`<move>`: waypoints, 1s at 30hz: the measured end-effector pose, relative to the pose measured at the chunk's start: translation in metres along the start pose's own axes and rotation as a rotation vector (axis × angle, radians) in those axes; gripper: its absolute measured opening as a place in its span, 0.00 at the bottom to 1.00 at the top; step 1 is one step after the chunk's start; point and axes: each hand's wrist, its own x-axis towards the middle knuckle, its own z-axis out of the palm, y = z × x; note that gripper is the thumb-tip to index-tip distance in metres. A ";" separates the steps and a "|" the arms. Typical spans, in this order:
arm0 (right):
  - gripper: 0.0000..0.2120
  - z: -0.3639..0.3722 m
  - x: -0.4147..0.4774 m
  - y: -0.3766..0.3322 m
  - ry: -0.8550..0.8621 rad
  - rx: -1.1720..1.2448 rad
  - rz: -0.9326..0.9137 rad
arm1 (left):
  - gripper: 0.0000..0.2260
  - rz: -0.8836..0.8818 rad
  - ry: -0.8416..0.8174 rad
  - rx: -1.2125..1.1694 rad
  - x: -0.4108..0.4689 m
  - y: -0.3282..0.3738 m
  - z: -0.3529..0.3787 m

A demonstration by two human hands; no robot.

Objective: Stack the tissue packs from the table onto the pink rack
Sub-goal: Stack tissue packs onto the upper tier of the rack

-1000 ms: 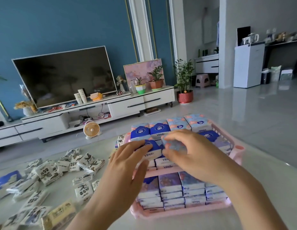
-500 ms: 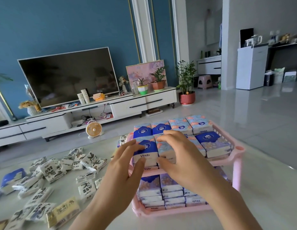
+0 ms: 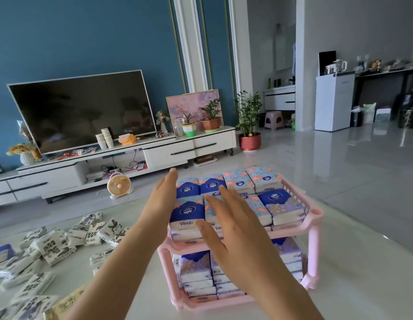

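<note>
The pink rack (image 3: 314, 225) stands on the pale table with two tiers, both packed with blue and floral tissue packs (image 3: 277, 204). My left hand (image 3: 160, 204) lies flat with straight fingers against the left side of the top-tier packs. My right hand (image 3: 230, 229) hovers over the front packs of the top tier, fingers spread and straight, holding nothing. A blue Vinda pack (image 3: 188, 213) sits at the front left of the top tier between my hands. Loose white-and-black tissue packs (image 3: 55, 248) lie scattered on the table to the left.
The table edge runs behind the rack, with the tiled floor beyond. A small orange fan (image 3: 118, 184) stands on the floor behind the table. A TV and white cabinet (image 3: 168, 153) line the blue wall. A yellowish pack (image 3: 69, 304) lies at the lower left.
Both hands have let go of the front packs on the top tier and straightened. The left hand slid to the left side of the stack; the right hand lifted and spread.
</note>
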 end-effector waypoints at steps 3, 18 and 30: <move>0.30 0.008 0.000 0.002 0.043 -0.018 0.025 | 0.23 -0.120 -0.025 0.040 0.010 -0.006 0.002; 0.35 0.007 0.012 0.001 0.044 0.019 -0.026 | 0.20 -0.188 -0.087 0.035 0.010 -0.010 -0.009; 0.18 -0.003 0.005 0.021 0.342 0.318 0.015 | 0.12 0.379 0.082 0.179 -0.026 -0.028 -0.032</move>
